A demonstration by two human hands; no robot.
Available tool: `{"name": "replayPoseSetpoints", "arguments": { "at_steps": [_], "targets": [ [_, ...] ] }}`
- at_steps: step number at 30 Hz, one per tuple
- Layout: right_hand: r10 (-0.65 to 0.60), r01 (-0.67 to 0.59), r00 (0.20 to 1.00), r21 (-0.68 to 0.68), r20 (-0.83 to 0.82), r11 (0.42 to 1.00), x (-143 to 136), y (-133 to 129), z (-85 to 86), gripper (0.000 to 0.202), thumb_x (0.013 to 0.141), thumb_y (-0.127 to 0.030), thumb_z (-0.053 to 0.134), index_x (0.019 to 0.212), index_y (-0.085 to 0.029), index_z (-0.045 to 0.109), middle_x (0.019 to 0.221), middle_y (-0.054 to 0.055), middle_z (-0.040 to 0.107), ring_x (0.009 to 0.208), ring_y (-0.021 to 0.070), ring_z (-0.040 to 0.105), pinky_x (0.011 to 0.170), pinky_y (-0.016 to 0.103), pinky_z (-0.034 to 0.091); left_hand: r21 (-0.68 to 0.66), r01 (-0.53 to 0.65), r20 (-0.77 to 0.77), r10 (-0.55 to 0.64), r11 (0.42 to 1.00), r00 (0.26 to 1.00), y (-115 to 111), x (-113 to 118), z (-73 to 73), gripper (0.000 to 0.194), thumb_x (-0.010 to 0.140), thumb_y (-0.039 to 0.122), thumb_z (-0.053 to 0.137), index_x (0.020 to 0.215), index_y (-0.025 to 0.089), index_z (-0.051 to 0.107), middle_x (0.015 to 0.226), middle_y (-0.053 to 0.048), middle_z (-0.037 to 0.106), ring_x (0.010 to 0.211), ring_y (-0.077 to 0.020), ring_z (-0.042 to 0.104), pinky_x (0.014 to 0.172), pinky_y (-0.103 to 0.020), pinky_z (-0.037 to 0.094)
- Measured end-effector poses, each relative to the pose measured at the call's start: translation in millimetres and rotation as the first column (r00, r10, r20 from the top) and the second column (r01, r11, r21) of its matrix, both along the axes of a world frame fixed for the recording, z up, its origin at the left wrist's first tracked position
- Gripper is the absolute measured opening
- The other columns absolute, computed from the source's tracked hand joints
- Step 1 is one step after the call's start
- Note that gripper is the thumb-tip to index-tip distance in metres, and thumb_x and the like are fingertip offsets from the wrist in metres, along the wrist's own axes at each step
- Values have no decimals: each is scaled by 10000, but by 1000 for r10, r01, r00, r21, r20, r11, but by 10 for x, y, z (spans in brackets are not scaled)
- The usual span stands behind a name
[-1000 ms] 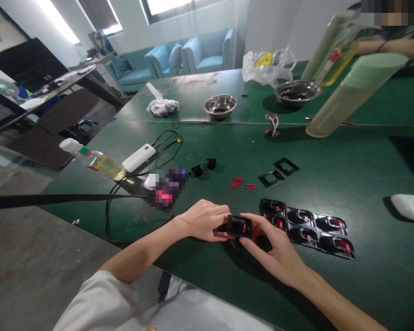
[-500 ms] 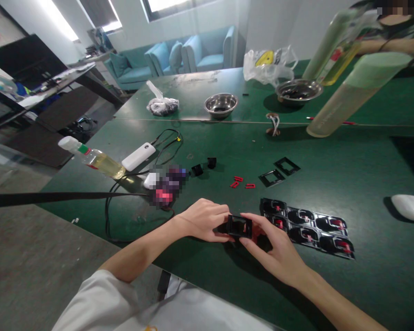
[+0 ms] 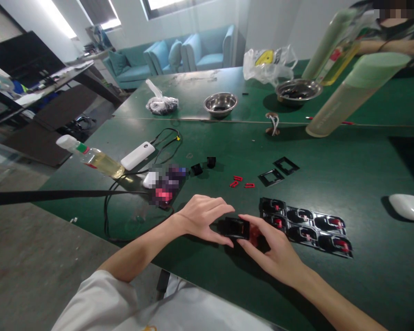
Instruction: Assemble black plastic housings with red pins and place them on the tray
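Note:
Between thumb and fingers, my right hand (image 3: 274,248) grips a small black square plastic housing (image 3: 237,229) just above the table. My left hand (image 3: 207,218) is at the housing's left side, thumb and fingers spread apart around it; whether a fingertip touches it I cannot tell. To the right lie several black square assemblies with red pieces inside (image 3: 302,232), laid in two rows. Beyond my hands are three small red U-shaped clips (image 3: 250,185), two flat black frames (image 3: 271,177) and two small black blocks (image 3: 197,169).
Left of my hands lie a blurred-out phone (image 3: 169,184), a white power bank (image 3: 138,155) with cables and an oil-coloured bottle (image 3: 103,163). A white mouse (image 3: 409,207) sits right. Farther back are steel bowls (image 3: 221,105), a green-capped bottle (image 3: 352,99) and another person's arm (image 3: 393,47).
The fingers of my left hand have opened away from the black housing. My right hand keeps hold of it, and it has tilted and shifted slightly left.

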State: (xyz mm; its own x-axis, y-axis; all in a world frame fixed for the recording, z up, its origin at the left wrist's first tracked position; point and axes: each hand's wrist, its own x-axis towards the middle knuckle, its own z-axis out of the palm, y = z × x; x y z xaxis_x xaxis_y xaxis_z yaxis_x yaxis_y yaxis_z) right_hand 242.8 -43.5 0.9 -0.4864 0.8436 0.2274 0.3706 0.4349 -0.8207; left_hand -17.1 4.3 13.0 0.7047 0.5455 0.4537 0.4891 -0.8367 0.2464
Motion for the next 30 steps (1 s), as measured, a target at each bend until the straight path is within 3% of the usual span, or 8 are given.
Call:
{"name": "replayPoseSetpoints", "arguments": {
  "at_steps": [8, 19, 30],
  "targets": [
    [-10, 10, 999, 3, 31, 1000, -9, -3, -11, 396, 1013, -373, 657, 1380, -233, 609, 828, 4, 710, 623, 155, 649, 591, 282, 563, 6, 64, -74, -64, 998, 995, -4, 3, 22, 493, 982, 652, 604, 1061, 175, 704, 905, -60, 757, 747, -164, 732, 636, -275, 525],
    [-6, 2, 999, 91, 43, 996, -20, -18, -57, 400, 1001, -318, 683, 1380, -209, 610, 822, -6, 708, 578, 134, 624, 564, 272, 537, 4, 88, -94, -88, 996, 992, 4, -23, 29, 586, 1002, 713, 537, 1148, 166, 688, 967, -79, 775, 753, -182, 742, 625, -301, 516],
    [3, -7, 999, 90, 51, 996, -23, -27, -97, 409, 1008, -275, 655, 1401, -176, 600, 835, -5, 697, 554, 112, 596, 533, 251, 513, 22, 95, -134, -91, 995, 987, -1, -4, 12, 455, 1009, 604, 585, 1102, 168, 677, 877, -44, 738, 694, -167, 712, 585, -295, 481]
  ]
}}
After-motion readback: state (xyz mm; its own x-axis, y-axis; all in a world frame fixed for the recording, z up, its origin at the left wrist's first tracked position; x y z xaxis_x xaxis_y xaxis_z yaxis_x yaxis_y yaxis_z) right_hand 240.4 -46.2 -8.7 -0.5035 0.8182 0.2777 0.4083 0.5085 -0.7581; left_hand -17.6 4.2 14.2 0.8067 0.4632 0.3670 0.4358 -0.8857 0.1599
